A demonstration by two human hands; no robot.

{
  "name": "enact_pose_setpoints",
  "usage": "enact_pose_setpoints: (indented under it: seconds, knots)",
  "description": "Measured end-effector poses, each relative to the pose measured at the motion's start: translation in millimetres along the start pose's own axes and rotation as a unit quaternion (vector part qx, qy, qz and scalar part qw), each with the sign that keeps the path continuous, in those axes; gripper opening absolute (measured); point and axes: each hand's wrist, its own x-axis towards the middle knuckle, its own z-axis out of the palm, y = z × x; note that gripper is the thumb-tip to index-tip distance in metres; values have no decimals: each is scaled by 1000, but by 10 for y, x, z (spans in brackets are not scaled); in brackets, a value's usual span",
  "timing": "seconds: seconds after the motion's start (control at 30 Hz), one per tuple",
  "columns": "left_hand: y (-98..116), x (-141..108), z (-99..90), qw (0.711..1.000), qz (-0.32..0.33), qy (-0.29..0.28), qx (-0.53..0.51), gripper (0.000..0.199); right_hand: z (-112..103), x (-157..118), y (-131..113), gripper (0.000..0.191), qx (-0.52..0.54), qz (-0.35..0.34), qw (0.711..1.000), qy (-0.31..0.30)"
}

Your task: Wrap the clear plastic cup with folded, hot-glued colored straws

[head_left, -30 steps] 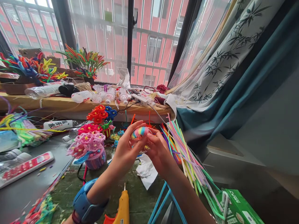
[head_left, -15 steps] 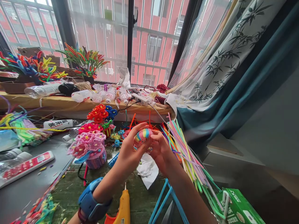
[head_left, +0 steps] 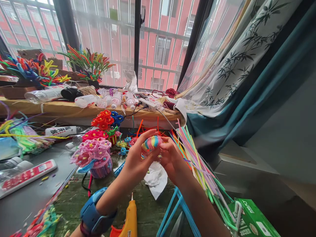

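Between my two hands is a small rounded piece striped in pink, yellow and blue (head_left: 152, 142), with a clear plastic-like part showing at its lower edge. My left hand (head_left: 139, 158) wraps it from the left, thumb below and fingers over the top. The fingertips of my right hand (head_left: 170, 156) pinch its right side. Crumpled white paper (head_left: 156, 181) lies on the table under my hands. Below them sit a yellow glue gun (head_left: 130, 217), blue pipe cleaners (head_left: 181, 210) and partly hidden scissors (head_left: 177, 225).
Pots of pipe-cleaner flowers (head_left: 92, 153) stand left of my hands. A bundle of pastel pipe cleaners (head_left: 197, 161) lies to the right, near a green box (head_left: 254, 219). A red-and-white power strip (head_left: 29, 177) is at left. Plastic bottles (head_left: 86, 100) line the windowsill.
The striped piece has turned slightly in my hands, so more of its stripes face me. Both hands keep their hold and have barely moved.
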Motion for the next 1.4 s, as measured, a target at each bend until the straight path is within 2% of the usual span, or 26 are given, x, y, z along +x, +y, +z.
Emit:
enact_pose_setpoints:
  seconds: [0.43, 0.6, 0.7, 0.87, 1.13, 1.27, 1.4]
  knots:
    - [94, -13, -14, 1000, -2, 1, -2, 44, 74, -54, -53, 35, -3, -12, 1000, 13]
    - [96, 3, -37, 999, -4, -3, -53, 45, 67, -59, -101, 28, -9, -2, 1000, -9]
    - [104, 4, -46, 998, -6, -7, -65, 43, 77, -60, -124, 26, -15, -10, 1000, 6]
    - [82, 7, -69, 997, -7, -23, -68, 46, 109, -74, -143, 25, -7, -13, 999, 29]
    - [29, 18, -72, 996, -6, -31, -80, 46, 106, -82, -169, 28, 4, 12, 1000, 17]
    - [-29, 13, -88, 996, -2, -52, -76, 50, 76, -69, -160, 31, 0, 26, 1000, -4]
    - [-89, 11, -114, 994, 23, -96, -54, 61, 35, -44, -144, 30, 5, 25, 1000, -18]
